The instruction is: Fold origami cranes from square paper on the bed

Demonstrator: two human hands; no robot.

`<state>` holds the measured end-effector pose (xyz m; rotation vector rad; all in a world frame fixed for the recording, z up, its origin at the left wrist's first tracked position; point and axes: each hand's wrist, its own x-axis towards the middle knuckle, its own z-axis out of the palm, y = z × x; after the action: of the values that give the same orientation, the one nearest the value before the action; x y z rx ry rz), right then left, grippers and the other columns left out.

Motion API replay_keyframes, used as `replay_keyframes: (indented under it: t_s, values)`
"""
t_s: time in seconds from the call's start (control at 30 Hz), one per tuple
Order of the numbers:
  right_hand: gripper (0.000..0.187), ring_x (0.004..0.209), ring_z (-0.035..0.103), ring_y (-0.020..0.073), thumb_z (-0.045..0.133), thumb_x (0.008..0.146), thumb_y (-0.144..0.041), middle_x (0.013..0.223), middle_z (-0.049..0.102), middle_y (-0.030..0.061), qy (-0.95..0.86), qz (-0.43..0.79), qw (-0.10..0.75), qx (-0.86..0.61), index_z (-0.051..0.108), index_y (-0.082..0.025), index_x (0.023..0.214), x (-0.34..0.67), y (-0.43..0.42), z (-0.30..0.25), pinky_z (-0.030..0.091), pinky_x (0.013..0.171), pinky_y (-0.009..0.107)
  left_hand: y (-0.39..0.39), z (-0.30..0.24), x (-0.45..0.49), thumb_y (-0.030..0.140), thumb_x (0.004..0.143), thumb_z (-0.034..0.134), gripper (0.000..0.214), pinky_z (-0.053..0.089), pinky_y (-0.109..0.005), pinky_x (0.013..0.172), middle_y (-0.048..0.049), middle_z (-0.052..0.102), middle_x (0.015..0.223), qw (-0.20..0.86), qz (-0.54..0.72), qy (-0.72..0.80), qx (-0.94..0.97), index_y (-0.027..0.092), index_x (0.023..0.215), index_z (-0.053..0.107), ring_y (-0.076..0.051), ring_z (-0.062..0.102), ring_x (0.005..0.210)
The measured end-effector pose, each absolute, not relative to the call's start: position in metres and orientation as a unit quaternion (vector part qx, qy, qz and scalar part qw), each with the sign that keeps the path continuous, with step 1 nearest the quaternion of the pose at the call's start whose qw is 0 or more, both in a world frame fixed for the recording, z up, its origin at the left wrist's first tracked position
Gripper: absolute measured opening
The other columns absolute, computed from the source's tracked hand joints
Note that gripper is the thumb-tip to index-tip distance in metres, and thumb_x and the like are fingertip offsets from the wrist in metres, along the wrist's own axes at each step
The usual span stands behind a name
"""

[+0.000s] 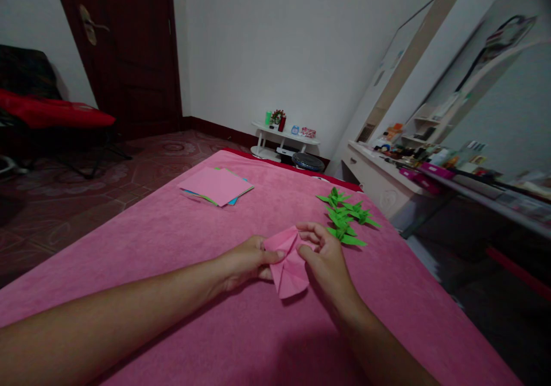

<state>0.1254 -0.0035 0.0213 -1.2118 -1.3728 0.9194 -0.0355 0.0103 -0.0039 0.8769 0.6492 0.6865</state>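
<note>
Pink folded paper [287,262] is pinched between 2 hands, left hand [245,261] and right hand [323,255], low over the pink bed [172,242]. Green paper cranes [345,217] are seen just beyond it; stacked sheets [216,186] are set farther off.

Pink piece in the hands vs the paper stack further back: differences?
The pink piece is creased and part-folded; the paper stack lies flat. The left hand and right hand pinch the pink piece; nothing touches the paper stack. The pink piece is one colour; the paper stack shows green and blue edges under its pink top sheet. Both show pink paper.
</note>
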Motion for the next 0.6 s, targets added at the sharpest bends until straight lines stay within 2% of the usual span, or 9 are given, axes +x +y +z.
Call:
replay_keyframes:
  t_s: [0.1,0.23,0.4,0.6]
  values:
    - [0.032,0.067,0.061,0.0152,0.057,0.059,-0.012,0.078,0.063,0.0023,-0.562,0.398,0.521,-0.505,0.055,-0.016,0.091,0.1275,-0.0033,0.0211,0.046,0.056,0.023,0.01,-0.0033,-0.0359,0.022,0.069,0.072,0.031,0.052,-0.027,0.074,-0.0119,0.07,0.09,0.808,0.304,0.299,0.407,0.008,0.096,0.068,-0.015,0.065,0.075]
    - [0.039,0.06,0.058,0.0124,0.062,0.057,-0.013,0.075,0.062,0.0002,-0.557,0.426,0.513,-0.496,0.054,-0.017,0.095,0.1283,-0.0047,0.0244,0.043,0.052,0.021,0.0119,-0.0042,-0.0376,0.021,0.071,0.071,0.03,0.052,-0.025,0.073,-0.0101,0.069,0.092,0.824,0.274,0.294,0.399,0.009,0.099,0.068,-0.015,0.065,0.076]
    - [0.037,0.062,0.057,0.0122,0.064,0.055,-0.013,0.075,0.059,0.0002,-0.567,0.424,0.497,-0.501,0.058,-0.017,0.092,0.1296,-0.0063,0.0272,0.043,0.054,0.021,0.0158,-0.0089,-0.0414,0.019,0.072,0.069,0.03,0.051,-0.025,0.074,-0.0108,0.069,0.092,0.853,0.239,0.257,0.386,0.008,0.1,0.066,-0.016,0.066,0.077]
    - [0.039,0.063,0.055,0.0114,0.061,0.059,-0.011,0.08,0.06,0.0012,-0.608,0.406,0.485,-0.48,0.062,-0.017,0.098,0.1327,-0.0066,0.0241,0.042,0.054,0.022,0.0157,-0.0046,-0.0412,0.024,0.078,0.063,0.029,0.052,-0.033,0.074,-0.0172,0.069,0.087,0.868,0.188,0.181,0.423,0.002,0.097,0.065,-0.024,0.068,0.076]
